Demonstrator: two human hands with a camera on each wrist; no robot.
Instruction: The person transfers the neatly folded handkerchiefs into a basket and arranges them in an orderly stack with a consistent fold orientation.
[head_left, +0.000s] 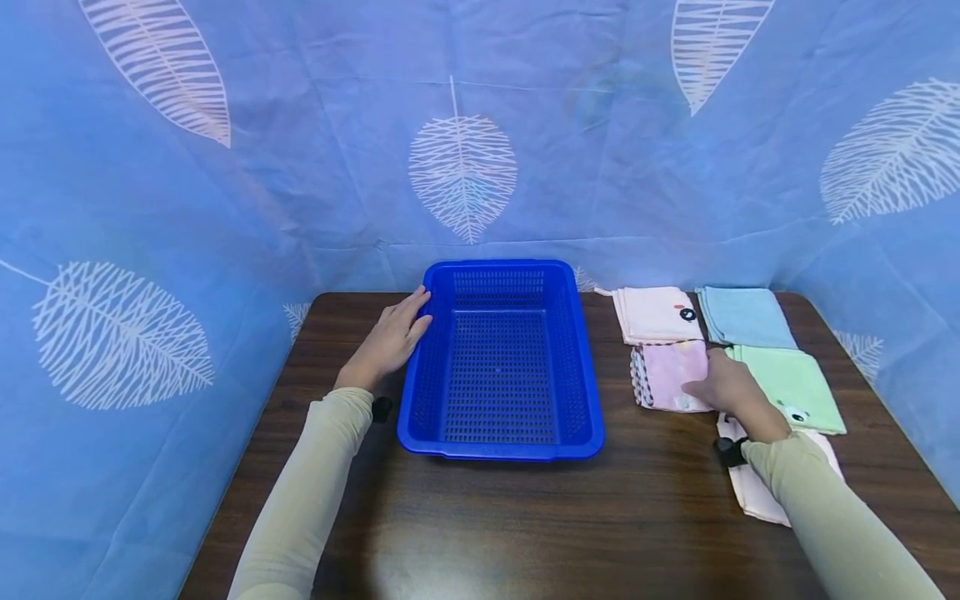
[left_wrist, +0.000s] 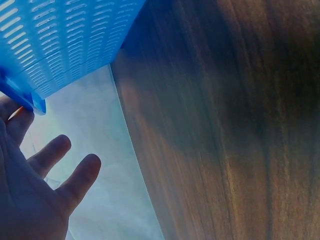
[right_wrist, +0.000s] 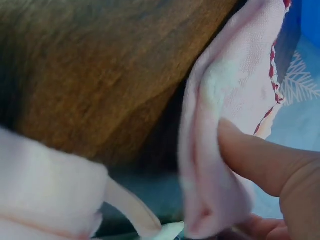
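Observation:
A blue plastic basket (head_left: 501,450) with slotted walls stands on the table. My left hand (head_left: 386,337) rests on its left rim, fingers extended; in the left wrist view the hand (left_wrist: 30,175) touches the rim with its fingertips, two digits spread apart from it. To the right, my right hand (head_left: 735,385) pinches the right edge of a folded pink towel (head_left: 671,375) with a checked border. In the right wrist view the thumb presses on the folded pink towel (right_wrist: 235,90); the fingers beneath are mostly hidden.
Around the right hand lie more folded towels: a pale pink one (head_left: 652,317) behind, a blue one (head_left: 750,318), a green one (head_left: 798,383), and another pale pink one (head_left: 757,492) partly under the forearm. A blue leaf-patterned cloth (head_left: 562,183) hangs behind the brown table (head_left: 525,525).

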